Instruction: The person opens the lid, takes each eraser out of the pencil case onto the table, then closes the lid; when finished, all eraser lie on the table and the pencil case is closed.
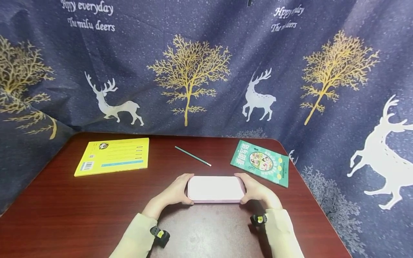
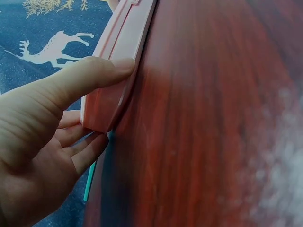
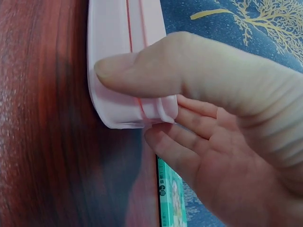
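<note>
A flat pink plastic box [image 1: 216, 188] with a whitish top lies crosswise near the middle of the table in the head view. My left hand [image 1: 175, 191] grips its left end, and my right hand [image 1: 257, 188] holds the right end. In the left wrist view, the left thumb presses the near side of the box [image 2: 120, 40], while the fingers curl round its end. A lengthwise seam runs along the side of the box [image 3: 111, 28] in the right wrist view. There the right thumb lies on the near side, with fingers behind the end.
On the dark red wooden table [image 1: 96, 204], a yellow book [image 1: 122, 152] lies at the back left. Beyond the box is a green pencil [image 1: 193, 156]. A green book [image 1: 261, 163] lies at the back right. Behind the table hangs a dark blue patterned cloth [image 1: 209, 107].
</note>
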Motion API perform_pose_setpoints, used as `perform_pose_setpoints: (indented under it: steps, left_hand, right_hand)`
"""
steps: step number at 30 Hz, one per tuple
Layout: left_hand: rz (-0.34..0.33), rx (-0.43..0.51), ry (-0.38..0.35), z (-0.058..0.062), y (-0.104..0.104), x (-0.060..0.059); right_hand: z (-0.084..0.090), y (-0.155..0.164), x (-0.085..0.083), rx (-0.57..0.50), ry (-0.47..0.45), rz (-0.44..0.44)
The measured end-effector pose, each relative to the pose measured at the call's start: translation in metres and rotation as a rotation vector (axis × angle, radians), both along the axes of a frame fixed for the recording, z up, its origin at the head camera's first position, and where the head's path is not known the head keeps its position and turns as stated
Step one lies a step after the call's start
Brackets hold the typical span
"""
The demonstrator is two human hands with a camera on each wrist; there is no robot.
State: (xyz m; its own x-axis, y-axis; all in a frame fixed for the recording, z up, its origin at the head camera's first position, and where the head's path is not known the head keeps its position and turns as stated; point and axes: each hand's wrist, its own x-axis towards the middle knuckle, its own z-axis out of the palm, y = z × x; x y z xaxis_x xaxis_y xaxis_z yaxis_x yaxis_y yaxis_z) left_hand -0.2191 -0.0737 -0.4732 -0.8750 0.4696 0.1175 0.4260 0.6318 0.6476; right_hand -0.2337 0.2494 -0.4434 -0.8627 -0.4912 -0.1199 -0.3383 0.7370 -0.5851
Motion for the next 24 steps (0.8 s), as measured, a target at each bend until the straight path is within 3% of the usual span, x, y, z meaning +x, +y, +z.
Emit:
perform_pose_setpoints:
  steps: [12, 19, 24]
  left_hand:
    - [0.040, -0.017, -0.026, -0.002, -0.006, 0.000]
    - [0.009, -0.008, -0.049, 0.001, -0.008, -0.001]
    - [-0.024, -0.003, -0.053, 0.002, -0.009, -0.003]
  right_hand:
    - [-0.002, -0.006, -0.003, -0.019, 0.021, 0.048]
    - [0.002, 0.001, -0.004, -0.126, -0.159, 0.030]
    - [-0.001, 0.008, -0.007, -0.202, -0.214, 0.062]
